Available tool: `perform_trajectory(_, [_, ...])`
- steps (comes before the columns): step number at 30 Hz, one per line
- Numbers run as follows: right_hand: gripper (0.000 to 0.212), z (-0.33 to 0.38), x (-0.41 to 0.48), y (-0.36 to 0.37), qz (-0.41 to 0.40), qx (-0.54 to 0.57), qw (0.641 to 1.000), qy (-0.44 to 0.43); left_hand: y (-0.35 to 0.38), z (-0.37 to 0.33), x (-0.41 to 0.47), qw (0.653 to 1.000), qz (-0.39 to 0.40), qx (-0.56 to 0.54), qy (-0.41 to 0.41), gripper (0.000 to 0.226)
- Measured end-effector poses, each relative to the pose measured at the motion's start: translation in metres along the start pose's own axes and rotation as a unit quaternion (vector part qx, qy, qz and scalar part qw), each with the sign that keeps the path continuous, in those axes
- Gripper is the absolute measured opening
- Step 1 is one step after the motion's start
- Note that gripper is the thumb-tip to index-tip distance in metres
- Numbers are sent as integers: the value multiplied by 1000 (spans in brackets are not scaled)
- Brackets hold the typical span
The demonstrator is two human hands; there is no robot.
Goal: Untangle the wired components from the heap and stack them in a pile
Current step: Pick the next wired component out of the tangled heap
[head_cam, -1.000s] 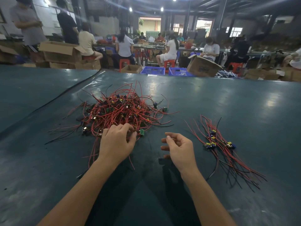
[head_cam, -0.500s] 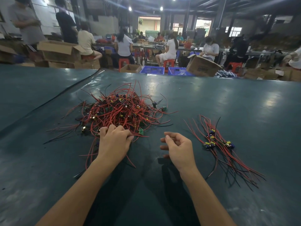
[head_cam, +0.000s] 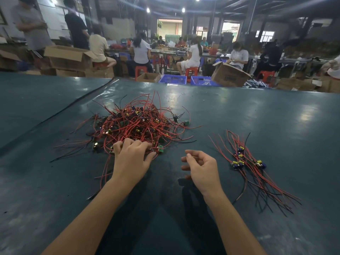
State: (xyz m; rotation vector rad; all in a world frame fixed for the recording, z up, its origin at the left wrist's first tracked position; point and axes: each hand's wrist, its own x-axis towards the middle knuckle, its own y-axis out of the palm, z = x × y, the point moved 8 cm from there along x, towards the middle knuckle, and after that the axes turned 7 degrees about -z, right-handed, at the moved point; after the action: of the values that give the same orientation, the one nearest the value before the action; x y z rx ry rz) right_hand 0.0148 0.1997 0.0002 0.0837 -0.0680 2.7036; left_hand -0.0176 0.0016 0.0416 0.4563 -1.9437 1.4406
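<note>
A tangled heap of red- and black-wired components (head_cam: 136,126) lies on the dark green table (head_cam: 276,116), left of centre. My left hand (head_cam: 131,159) sits at the heap's near edge, palm down, fingers curled into the wires and gripping them. To the right, a small pile of sorted wired components (head_cam: 246,161) lies with its wires fanned toward the near right. Between heap and pile, my right hand (head_cam: 200,166) hovers just above the table with fingers loosely curled and nothing in it.
The table's far edge (head_cam: 202,86) runs across the view. Beyond it stand cardboard boxes (head_cam: 228,74), blue crates (head_cam: 173,79) and red stools, with several people seated at benches. A seam in the table cover (head_cam: 77,103) runs diagonally at the left.
My left hand has pushed a little farther into the heap's near edge and its fingers have curled tighter round wires. My right hand has stayed almost still.
</note>
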Motion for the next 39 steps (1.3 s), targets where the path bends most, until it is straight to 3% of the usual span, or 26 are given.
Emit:
perform_trajectory(5, [11, 7, -3, 3, 12, 0, 1000, -16, -14, -26, -4, 983, -66, -165, 49, 34])
perform_trajectory(11, [19, 13, -14, 19, 97, 35, 995, -2, -12, -50, -13, 947, -11, -294, 128, 52])
perform_trajectory(17, [11, 10, -14, 23, 112, 44, 993, -8, -4, -51, -16, 928, 37, -356, 107, 63])
perform_trajectory(20, [15, 14, -12, 17, 69, 28, 996, -49, 0, -53, -17, 930, 62, -348, 105, 67])
perform_trajectory(25, [15, 16, -7, 1, -14, -6, 995, -95, -2, -43, -15, 965, 11, -240, 101, 60])
perform_trajectory(33, [24, 39, -11, -37, -199, 104, 957, -184, 3, -33, -14, 979, -3, -190, 76, 44])
perform_trajectory(39, [25, 44, -12, -50, -247, 158, 934, -202, 9, -11, -10, 979, 7, -201, -1, 66])
